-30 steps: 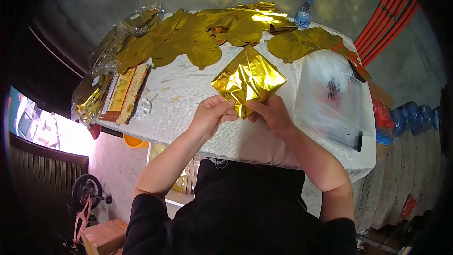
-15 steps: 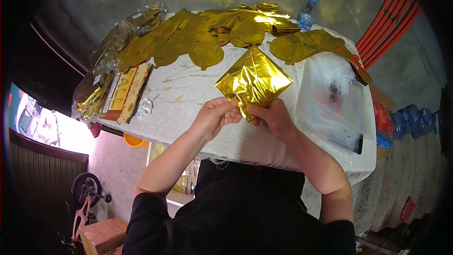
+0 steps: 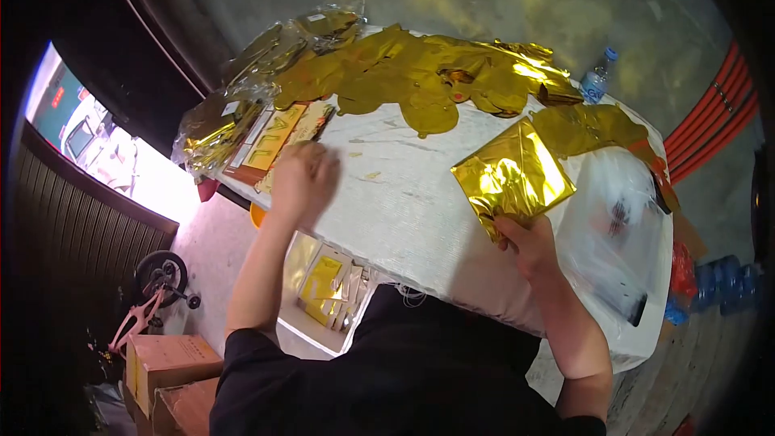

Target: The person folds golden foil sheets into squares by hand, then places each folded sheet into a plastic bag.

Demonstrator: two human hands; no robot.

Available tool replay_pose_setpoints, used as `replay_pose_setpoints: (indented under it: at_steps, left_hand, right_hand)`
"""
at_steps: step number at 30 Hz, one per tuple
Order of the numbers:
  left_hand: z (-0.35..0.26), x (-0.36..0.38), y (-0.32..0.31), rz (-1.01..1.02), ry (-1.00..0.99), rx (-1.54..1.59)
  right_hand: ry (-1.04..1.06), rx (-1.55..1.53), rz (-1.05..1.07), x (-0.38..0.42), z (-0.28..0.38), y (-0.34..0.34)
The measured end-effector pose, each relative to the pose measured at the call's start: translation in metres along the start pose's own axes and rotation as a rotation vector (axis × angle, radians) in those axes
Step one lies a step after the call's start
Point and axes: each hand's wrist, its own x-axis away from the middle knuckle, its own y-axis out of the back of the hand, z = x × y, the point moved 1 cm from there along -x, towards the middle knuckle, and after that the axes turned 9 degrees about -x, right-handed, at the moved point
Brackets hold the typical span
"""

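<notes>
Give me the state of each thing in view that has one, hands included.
Right hand: closed on the gold foil square
Gold foil square: creased, held near one corner
Left hand: blurred, grip unclear
Gold foil shapes: flat, overlapping
Water bottle: standing, capped
Clear plastic bags: lying flat
White box: open, foil pieces inside

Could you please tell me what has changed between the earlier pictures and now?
The left hand has let go of the gold foil square and moved left, to the printed cards; whether it touches them is unclear. The right hand still holds the square's near corner, now slightly farther right. The bottle and clear plastic bags stayed put.
</notes>
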Motion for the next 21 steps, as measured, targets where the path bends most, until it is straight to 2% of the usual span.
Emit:
replay_pose_setpoints:
  at_steps: [1,2,4,6,8,11,15,21]
  left_hand:
    - [0.035,-0.004,-0.016,-0.036,-0.020,-0.153]
    - [0.046,-0.005,-0.016,-0.039,-0.020,-0.157]
    - [0.060,-0.008,-0.021,0.069,0.045,-0.242]
    - [0.061,-0.012,-0.028,0.078,0.047,-0.282]
    - [0.057,-0.017,-0.032,0.171,0.019,-0.440]
    - [0.047,-0.021,-0.036,0.132,0.031,-0.511]
    - [0.046,-0.027,-0.038,0.189,0.047,-0.515]
    - [0.059,-0.039,-0.038,0.147,0.064,-0.300]
  right_hand:
    - [0.003,-0.001,0.006,0.000,-0.001,0.001]
    - [-0.018,-0.015,0.011,0.000,-0.003,0.003]
    - [-0.039,-0.030,0.011,-0.001,-0.004,0.004]
    - [-0.039,-0.013,-0.009,0.001,-0.006,0.003]
    - [-0.047,-0.018,-0.003,0.000,-0.007,0.004]
    - [-0.053,-0.007,0.002,-0.001,-0.009,0.007]
    - [-0.079,0.015,0.003,-0.001,-0.009,0.009]
    - [-0.067,0.015,0.002,0.001,-0.009,0.005]
